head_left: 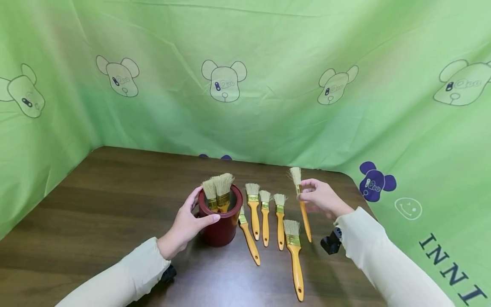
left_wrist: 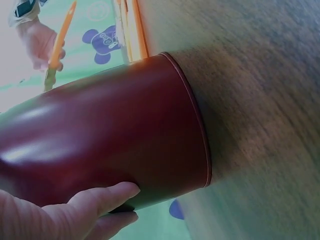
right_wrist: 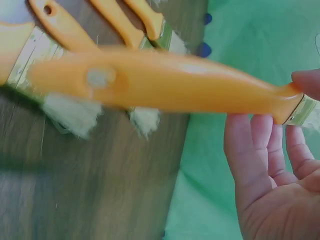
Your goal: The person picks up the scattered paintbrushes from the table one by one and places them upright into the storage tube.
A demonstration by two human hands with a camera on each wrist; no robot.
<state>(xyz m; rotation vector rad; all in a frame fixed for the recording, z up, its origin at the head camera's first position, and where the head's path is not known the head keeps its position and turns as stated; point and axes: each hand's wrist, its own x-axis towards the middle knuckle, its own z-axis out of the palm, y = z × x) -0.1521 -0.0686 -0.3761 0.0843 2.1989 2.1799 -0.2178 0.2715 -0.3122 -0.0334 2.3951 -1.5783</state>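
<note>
My left hand [head_left: 187,226] holds a dark red cylindrical container [head_left: 219,230] near its rim, thumb toward me. Two or so paintbrushes [head_left: 223,185] stand in it, pale bristles up; their handles are mostly hidden inside. In the left wrist view, the container [left_wrist: 105,125] fills much of the frame, its base close to the table. To the right, my right hand [head_left: 321,199] pinches a paintbrush [head_left: 304,218] near its metal band, bristles up and raised off the table. Its orange handle [right_wrist: 190,82] crosses the right wrist view, with thumb and fingers on either side of its neck.
Several orange-handled paintbrushes [head_left: 255,219] lie between the container and my right hand, bristles away from me. A wider one [head_left: 297,268] lies closest to me. The brown wooden table [head_left: 96,221] is bordered by a green printed cloth [head_left: 268,123] at the back and sides.
</note>
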